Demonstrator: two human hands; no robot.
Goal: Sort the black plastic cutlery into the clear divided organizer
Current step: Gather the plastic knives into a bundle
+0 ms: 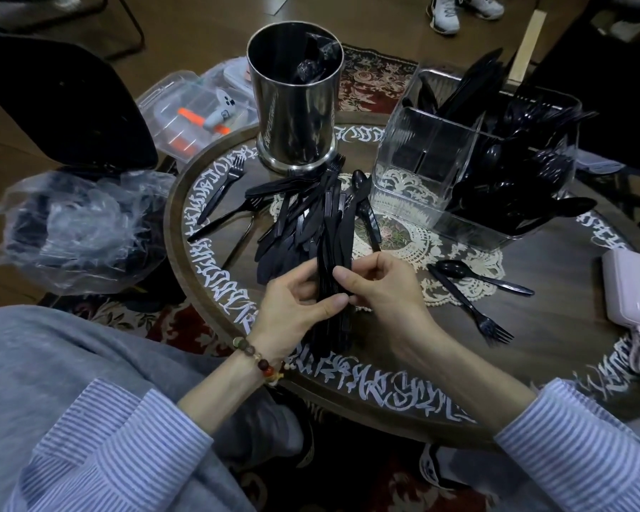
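Both hands, left hand [292, 301] & right hand [381, 286], grip knife bundle [333, 230] nr organizer [422, 168].

Black plastic knives [311, 219] heaped mid-table; clear divided organizer [470, 157] upright beside, back compartments filled.

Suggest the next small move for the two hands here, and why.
Probably lift the gathered bundle of black plastic knives, which both the left hand and right hand hold, toward the clear divided plastic organizer's front compartment, which looks empty.

Home living room, patterned rug [370, 77], low round table [215, 230], wooden floor [200, 27]
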